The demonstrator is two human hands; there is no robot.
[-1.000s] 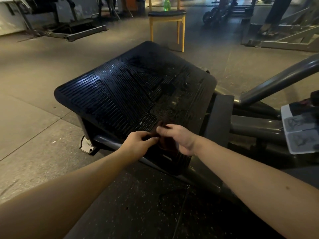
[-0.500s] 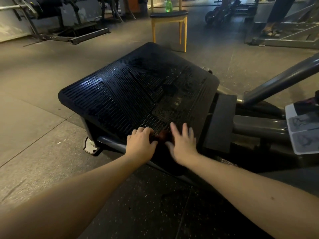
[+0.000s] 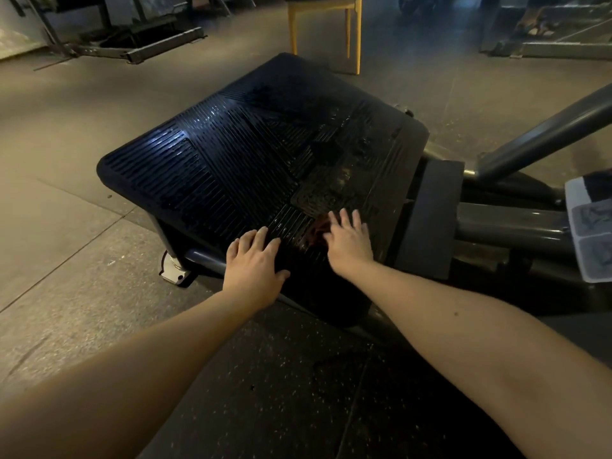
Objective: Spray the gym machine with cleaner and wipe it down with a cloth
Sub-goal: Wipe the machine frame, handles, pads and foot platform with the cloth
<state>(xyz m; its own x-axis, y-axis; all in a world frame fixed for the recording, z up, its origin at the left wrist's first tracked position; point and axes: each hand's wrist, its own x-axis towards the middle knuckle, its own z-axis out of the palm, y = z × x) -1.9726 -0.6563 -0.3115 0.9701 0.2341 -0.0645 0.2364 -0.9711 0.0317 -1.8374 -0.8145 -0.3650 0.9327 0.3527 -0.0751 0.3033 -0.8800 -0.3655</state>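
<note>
Gym hall, dim; grey floor [image 3: 66, 160] filled the left and upper frame, with a black speckled rubber mat [image 3: 298, 392] at lower centre.

- Gym machine [image 3: 543, 140]: grey tubular frame, right side of frame.
- Footplate [image 3: 248, 154]: large, black, ribbed, tilted, centre frame; ribs glinted in patches.
- Second machine base [image 3: 159, 51]: dark steel, upper left.
- Chair [image 3: 358, 38]: yellow wooden legs, top centre, beyond the footplate.
- Placard [image 3: 589, 226]: pale, with exercise diagrams, right edge.
- Left hand [image 3: 255, 263]: lay flat on the footplate's near edge, fingers straight and close together, gripping nothing.
- Right hand [image 3: 349, 243]: fingers spread, pressed flat on the plate, fingertips at the cloth's edge.
- Cloth [image 3: 313, 230]: dark reddish, hard to make out against the ribs, on the near part of the footplate between the hands.
</note>
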